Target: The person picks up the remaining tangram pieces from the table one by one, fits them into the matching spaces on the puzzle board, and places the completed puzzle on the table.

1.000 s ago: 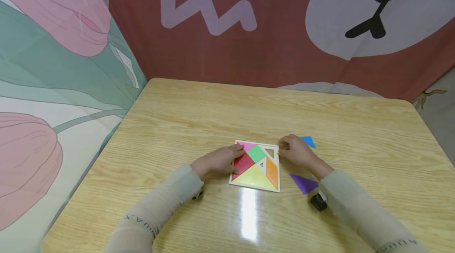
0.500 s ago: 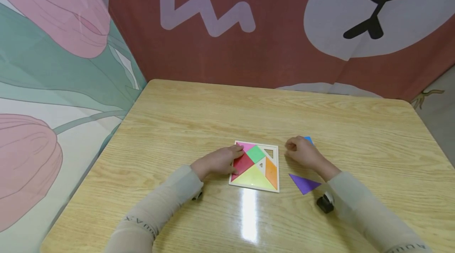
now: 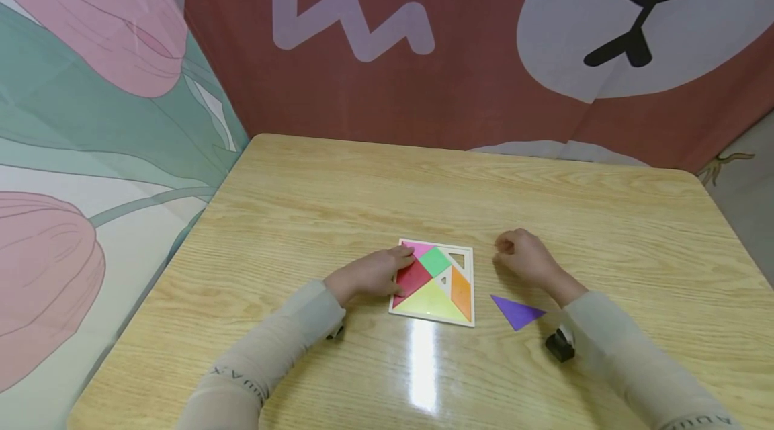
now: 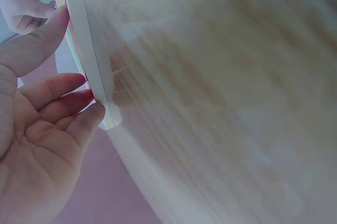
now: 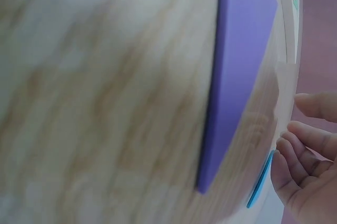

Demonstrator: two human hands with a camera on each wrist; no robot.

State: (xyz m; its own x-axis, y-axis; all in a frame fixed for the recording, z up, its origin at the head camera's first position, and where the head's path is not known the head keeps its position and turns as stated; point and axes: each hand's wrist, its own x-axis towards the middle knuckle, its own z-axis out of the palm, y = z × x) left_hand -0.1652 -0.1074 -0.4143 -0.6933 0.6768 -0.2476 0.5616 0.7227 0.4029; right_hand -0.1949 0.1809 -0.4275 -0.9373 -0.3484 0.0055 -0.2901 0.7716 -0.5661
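Note:
A square tangram board (image 3: 468, 262) with a pale frame lies mid-table. My left hand (image 3: 371, 273) rests on its left side, fingers fairly straight over the pink piece (image 3: 419, 248) and the red piece (image 3: 414, 279). In the left wrist view, the fingertips meet the board's edge (image 4: 95, 60). Right of the board, my right hand (image 3: 527, 259) is low over the table with loosely bent fingers. The right wrist view shows its fingertips at a thin blue piece (image 5: 260, 179) lying flat, which the hand hides in the head view. Nearer to me lies a purple triangle (image 3: 518, 312).
Set into the board are a green square (image 3: 435, 263), a yellow triangle (image 3: 432, 301) and an orange parallelogram (image 3: 461, 294). Two triangular holes show in its bare parts. The wooden table (image 3: 363, 181) reaches back to a printed cloth (image 3: 375, 94).
My right hand has moved right, away from the board's upper right corner, to the blue piece and now covers it in the head view. The left hand stays put.

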